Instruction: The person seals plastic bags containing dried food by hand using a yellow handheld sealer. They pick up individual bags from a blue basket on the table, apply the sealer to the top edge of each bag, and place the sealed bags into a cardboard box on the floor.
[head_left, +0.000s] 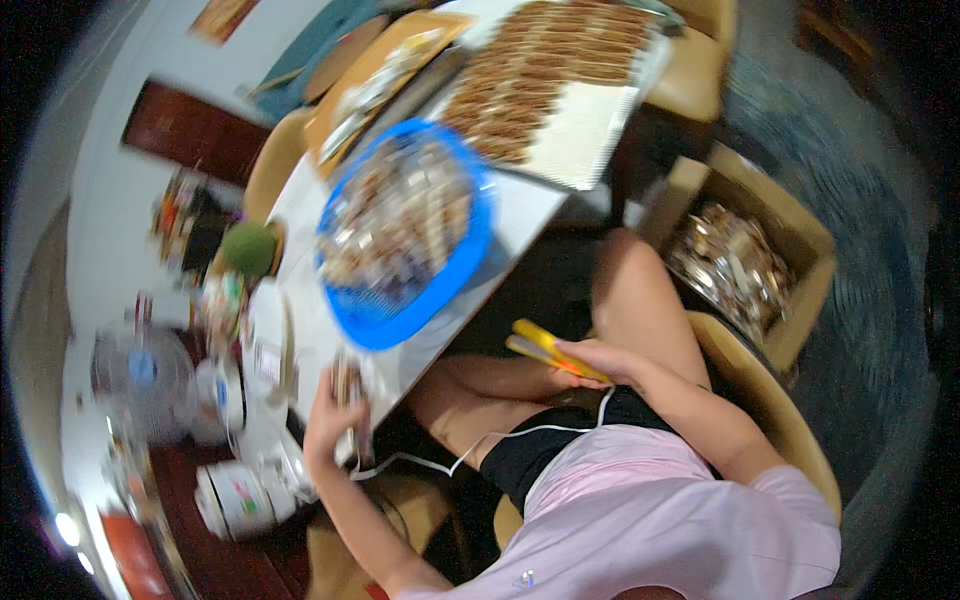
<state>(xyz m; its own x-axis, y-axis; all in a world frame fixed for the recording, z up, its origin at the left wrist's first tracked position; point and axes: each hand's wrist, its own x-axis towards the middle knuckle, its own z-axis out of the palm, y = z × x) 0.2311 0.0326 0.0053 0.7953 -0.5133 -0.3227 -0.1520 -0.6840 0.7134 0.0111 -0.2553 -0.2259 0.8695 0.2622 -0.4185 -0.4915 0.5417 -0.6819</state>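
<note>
My left hand (328, 424) is at the near edge of the white table (529, 206), gripping a small clear-wrapped packet (346, 386) with something brownish inside; blur hides its details. Over my lap, my right hand (607, 361) holds a yellow clamp-shaped handheld bag sealer (536, 339). Its two jaws stand apart, and a white cord (517, 433) runs from it across my thighs towards the left. Beyond my left hand, a blue plastic basket (390, 328) on the table is heaped with clear-wrapped packets (405, 217).
A white tray (577, 135) bears rows of brown sticks or biscuits. Right of my leg, an open cardboard box (814, 277) holds wrapped packets (735, 262). A fan (142, 367) and a white appliance (247, 495) stand left. An orange-brown tray (326, 142) lies behind the basket.
</note>
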